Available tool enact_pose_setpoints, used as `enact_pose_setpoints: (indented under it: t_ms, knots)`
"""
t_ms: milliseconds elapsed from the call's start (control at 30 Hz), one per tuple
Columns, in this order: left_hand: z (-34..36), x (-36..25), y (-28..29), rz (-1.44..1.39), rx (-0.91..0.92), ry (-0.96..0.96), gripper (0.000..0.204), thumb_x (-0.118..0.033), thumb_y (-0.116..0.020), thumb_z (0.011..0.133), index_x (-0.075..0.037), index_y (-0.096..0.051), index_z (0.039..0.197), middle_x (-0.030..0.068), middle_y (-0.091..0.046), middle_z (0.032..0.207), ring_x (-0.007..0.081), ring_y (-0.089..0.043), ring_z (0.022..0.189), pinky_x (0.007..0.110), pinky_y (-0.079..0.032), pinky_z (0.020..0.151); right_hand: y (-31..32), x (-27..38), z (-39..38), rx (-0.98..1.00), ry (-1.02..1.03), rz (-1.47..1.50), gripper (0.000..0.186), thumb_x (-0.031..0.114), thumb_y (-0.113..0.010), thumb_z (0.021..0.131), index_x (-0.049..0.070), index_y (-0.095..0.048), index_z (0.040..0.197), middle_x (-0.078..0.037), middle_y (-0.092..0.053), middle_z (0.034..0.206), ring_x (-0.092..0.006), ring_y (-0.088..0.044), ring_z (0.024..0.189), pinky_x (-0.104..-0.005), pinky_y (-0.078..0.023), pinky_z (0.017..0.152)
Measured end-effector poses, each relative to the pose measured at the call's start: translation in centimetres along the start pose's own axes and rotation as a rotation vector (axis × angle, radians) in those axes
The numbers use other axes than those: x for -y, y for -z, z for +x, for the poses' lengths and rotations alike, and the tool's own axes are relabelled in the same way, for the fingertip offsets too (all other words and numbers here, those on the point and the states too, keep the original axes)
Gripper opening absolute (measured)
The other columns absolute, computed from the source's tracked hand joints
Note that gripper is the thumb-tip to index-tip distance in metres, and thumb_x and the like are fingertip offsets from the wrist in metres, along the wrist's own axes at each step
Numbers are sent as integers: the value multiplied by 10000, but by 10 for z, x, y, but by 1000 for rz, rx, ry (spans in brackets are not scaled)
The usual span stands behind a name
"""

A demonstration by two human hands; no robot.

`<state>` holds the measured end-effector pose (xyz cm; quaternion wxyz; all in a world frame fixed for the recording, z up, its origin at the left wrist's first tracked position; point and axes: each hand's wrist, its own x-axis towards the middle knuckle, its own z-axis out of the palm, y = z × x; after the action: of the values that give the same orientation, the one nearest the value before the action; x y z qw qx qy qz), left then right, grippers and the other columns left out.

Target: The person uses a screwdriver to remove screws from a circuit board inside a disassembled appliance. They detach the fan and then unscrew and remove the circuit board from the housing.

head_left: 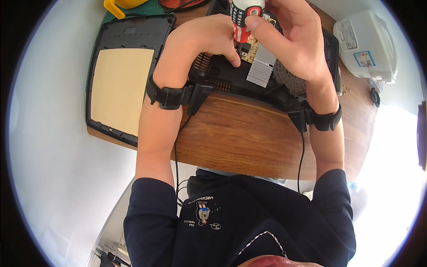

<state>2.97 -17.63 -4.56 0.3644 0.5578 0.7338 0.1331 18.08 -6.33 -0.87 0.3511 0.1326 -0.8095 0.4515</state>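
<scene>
At the far edge of the view, my right hand [293, 44] is closed round a red, white and black hand tool [242, 18] that looks like an electric screwdriver, the thumb pressed near its oval switch. The tool's tip is hidden. Close against its left side is my left hand [207, 35], thumb stretched down toward the board and the other fingers mostly hidden. Below both hands lies an opened black appliance housing [231, 73]. Inside it are a tan circuit board [253, 49], a finned silver heat sink [261, 69] and a round fan grille [287, 80], partly covered by my right hand.
A black-framed panel with a cream sheet [120, 89] lies left on the wooden table [231, 129]. A yellow object [120, 6] sits at the far left, a white container [364, 44] at the right. Small loose pieces [345, 89] lie near it. Cables hang from both wrist straps.
</scene>
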Motion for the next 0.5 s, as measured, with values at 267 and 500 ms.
enact_pose_setpoints:
  t_ms: [267,500]
  knots:
    - [-8,2,1,-20,-81,-139,280,-217,-837,758,-23,-775,949,127,-755,823,258,-716,765,364,-539,694,-12,-4,-4,-133,42,-16,439,83,-827,856,36,-640,1251,-95,-634,1103,-177,-599,991,-314,-483,864]
    - [-8,0,3,-33,-38,-117,384,-264,-885,720,1,-754,966,150,-735,789,282,-691,714,398,-523,646,-9,-13,-13,-124,84,65,467,111,-798,900,3,-574,1294,-78,-618,1130,-128,-595,972,-276,-485,831]
